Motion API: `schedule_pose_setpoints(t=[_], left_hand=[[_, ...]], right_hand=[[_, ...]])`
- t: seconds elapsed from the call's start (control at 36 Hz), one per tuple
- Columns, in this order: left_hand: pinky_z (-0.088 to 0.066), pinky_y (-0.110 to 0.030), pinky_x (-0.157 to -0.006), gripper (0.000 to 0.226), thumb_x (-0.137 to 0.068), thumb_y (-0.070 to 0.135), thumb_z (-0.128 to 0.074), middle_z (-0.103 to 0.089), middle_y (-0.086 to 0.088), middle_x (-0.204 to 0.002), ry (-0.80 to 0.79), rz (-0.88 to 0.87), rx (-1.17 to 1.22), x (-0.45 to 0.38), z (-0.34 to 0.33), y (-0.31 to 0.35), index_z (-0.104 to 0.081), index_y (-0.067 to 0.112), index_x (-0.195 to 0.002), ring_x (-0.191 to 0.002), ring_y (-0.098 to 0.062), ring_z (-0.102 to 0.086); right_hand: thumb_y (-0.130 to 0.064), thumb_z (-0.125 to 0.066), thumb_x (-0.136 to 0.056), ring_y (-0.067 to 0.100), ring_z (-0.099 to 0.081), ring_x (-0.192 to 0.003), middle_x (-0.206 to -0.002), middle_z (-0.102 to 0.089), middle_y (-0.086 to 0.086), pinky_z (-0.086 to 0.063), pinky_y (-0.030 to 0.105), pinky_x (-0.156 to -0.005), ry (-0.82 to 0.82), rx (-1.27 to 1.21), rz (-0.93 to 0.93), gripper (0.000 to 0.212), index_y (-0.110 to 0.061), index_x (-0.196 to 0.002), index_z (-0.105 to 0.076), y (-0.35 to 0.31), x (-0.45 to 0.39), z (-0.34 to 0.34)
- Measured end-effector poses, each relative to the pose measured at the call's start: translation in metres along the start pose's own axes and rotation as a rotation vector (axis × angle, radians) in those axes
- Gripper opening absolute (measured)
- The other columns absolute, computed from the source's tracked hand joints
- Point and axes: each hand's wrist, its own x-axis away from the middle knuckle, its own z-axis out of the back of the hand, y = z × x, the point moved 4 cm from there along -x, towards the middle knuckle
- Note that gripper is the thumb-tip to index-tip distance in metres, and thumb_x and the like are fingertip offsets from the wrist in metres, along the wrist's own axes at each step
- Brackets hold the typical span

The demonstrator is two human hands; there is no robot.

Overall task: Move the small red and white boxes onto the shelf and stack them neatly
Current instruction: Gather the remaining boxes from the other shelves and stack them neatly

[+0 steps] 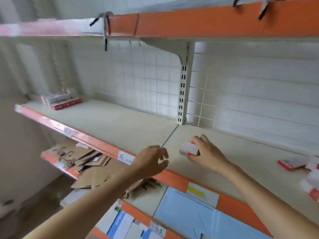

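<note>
The small red and white box [189, 149] sits on the beige shelf [120, 123], pinched between thumb and fingers of the right hand [206, 151]. The left hand [151, 161] hovers at the orange shelf edge, fingers loosely curled, holding nothing. A white label [125, 157] there apparently reads "4"; box print is illegible

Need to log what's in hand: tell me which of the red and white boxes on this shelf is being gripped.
The small box near the shelf's middle seam, held by the right hand. The far-left stack and the box at the right edge lie untouched.
</note>
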Motion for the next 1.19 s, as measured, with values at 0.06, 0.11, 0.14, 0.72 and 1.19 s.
schedule_pose_setpoints(t=[0.06, 0.11, 0.14, 0.72, 1.19], left_hand=[[-0.048, -0.027, -0.071, 0.017, -0.085, 0.025, -0.061, -0.064, 0.001, -0.094, 0.038, 0.054, -0.014, 0.014, 0.019, -0.032, -0.068, 0.019, -0.099, -0.079, -0.019, -0.061], [-0.049, -0.028, -0.071, 0.016, -0.085, 0.025, -0.061, -0.065, 0.001, -0.094, 0.070, 0.094, -0.026, 0.029, 0.038, -0.065, -0.068, 0.019, -0.098, -0.078, -0.018, -0.061], [-0.050, -0.029, -0.072, 0.016, -0.086, 0.025, -0.061, -0.065, 0.001, -0.094, 0.081, 0.107, -0.038, 0.036, 0.048, -0.082, -0.067, 0.019, -0.099, -0.078, -0.018, -0.061], [-0.046, -0.022, -0.070, 0.015, -0.090, 0.027, -0.056, -0.066, 0.005, -0.097, 0.241, 0.396, -0.137, 0.154, 0.186, -0.377, -0.066, 0.019, -0.098, -0.073, -0.005, -0.048], [-0.050, -0.026, -0.074, 0.020, -0.091, 0.028, -0.055, -0.063, 0.004, -0.103, 0.256, 0.371, -0.166, 0.029, 0.233, -0.506, -0.063, 0.020, -0.108, -0.077, -0.006, -0.052]], right_hand=[[-0.035, -0.064, -0.082, 0.025, -0.054, -0.101, -0.110, -0.040, 0.000, -0.044, 0.034, -0.082, -0.011, -0.015, 0.066, 0.041, -0.021, -0.116, -0.046, -0.035, -0.020, -0.012], [-0.035, -0.064, -0.082, 0.024, -0.054, -0.102, -0.112, -0.040, 0.000, -0.044, 0.035, -0.083, -0.027, -0.036, 0.123, 0.042, -0.021, -0.118, -0.045, -0.073, -0.039, -0.026], [-0.035, -0.064, -0.082, 0.023, -0.053, -0.101, -0.114, -0.041, 0.000, -0.045, 0.035, -0.084, -0.037, -0.049, 0.152, 0.043, -0.021, -0.118, -0.045, -0.092, -0.047, -0.035], [-0.037, -0.064, -0.083, 0.019, -0.053, -0.100, -0.114, -0.042, -0.003, -0.043, 0.030, -0.081, -0.218, -0.094, 0.499, 0.045, -0.020, -0.121, -0.047, -0.404, -0.194, -0.203], [-0.030, -0.062, -0.085, 0.025, -0.053, -0.107, -0.122, -0.045, 0.007, -0.043, 0.032, -0.087, -0.128, -0.149, 0.353, 0.043, -0.012, -0.123, -0.051, -0.427, -0.410, -0.239]])
